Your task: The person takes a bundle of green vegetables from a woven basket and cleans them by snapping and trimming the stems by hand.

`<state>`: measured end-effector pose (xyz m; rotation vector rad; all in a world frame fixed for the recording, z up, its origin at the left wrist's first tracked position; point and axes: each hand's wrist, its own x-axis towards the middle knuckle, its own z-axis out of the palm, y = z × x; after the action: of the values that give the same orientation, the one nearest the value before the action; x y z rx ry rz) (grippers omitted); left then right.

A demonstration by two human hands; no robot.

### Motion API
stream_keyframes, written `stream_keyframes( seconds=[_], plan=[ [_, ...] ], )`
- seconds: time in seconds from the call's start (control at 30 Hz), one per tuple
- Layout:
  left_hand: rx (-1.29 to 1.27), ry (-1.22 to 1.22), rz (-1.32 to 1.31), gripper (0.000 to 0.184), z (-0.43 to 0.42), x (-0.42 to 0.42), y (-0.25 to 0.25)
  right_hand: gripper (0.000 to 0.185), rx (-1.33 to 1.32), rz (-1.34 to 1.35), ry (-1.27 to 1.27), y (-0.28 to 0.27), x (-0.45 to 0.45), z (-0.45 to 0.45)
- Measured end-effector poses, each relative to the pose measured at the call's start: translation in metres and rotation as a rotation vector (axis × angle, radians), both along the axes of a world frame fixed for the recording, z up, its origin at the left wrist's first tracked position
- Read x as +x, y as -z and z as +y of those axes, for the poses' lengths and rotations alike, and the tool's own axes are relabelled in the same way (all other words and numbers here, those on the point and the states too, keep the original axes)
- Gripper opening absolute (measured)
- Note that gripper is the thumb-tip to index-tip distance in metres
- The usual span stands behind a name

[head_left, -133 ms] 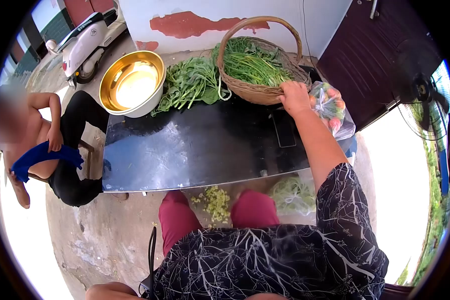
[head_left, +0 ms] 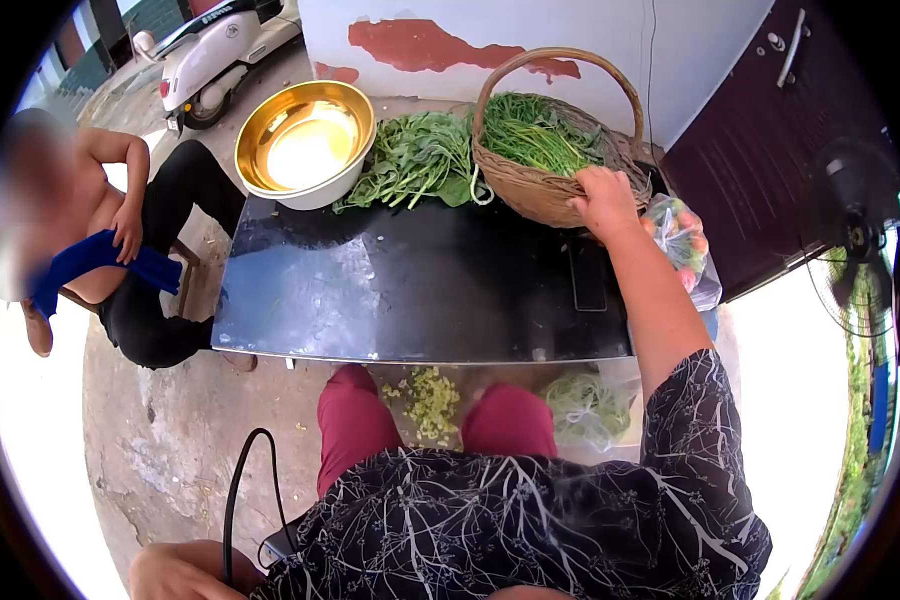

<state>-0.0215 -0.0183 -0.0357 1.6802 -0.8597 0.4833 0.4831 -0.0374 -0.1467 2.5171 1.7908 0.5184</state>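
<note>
My right hand (head_left: 608, 203) grips the right front rim of a wicker basket (head_left: 535, 192), which has an arched handle. Long thin greens (head_left: 542, 135) fill the basket. To its left, a heap of leafy greens (head_left: 410, 160) lies on the black table (head_left: 400, 285). A gold-lined basin (head_left: 315, 185) rests on a white one at the table's back left corner. At the bottom left edge of the view is my left hand (head_left: 175, 572), partly cut off, its fingers not clearly seen.
A phone (head_left: 587, 280) and a plastic bag of red and green produce (head_left: 678, 235) lie right of centre. A seated person (head_left: 110, 200) holds blue cloth at left. Under the table are yellow-green scraps (head_left: 432, 405) and a bagged bundle (head_left: 588, 408). A fan (head_left: 855, 235) stands right.
The camera view has shifted, so the table and basket appear further right. More of my left arm and hand shows at the bottom left. My right hand stays on the basket rim.
</note>
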Motion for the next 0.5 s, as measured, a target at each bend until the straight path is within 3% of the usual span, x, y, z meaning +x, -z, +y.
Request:
stream_keyframes(
  seconds=[0.07, 0.13, 0.23, 0.27, 0.5],
  plan=[
    [0.040, -0.044, 0.083, 0.008, 0.002, -0.025, -0.028, 0.023, 0.044, 0.099, -0.055, 0.013, -0.042, 0.023],
    [0.033, -0.251, 0.078, 0.005, -0.004, -0.037, -0.026, 0.022, 0.040, 0.114, -0.086, 0.003, -0.060, 0.030],
    [0.020, -0.344, 0.061, 0.006, -0.004, -0.063, -0.020, 0.022, 0.039, 0.131, -0.133, -0.003, -0.083, 0.032],
    [0.142, -0.357, 0.210, 0.020, 0.000, -0.086, -0.024, 0.022, 0.069, 0.131, -0.152, -0.005, -0.090, 0.032],
    [-0.036, -0.416, 0.436, 0.022, 0.025, -0.081, 0.030, 0.018, -0.018, 0.126, -0.164, -0.005, -0.162, 0.030]
  ],
)
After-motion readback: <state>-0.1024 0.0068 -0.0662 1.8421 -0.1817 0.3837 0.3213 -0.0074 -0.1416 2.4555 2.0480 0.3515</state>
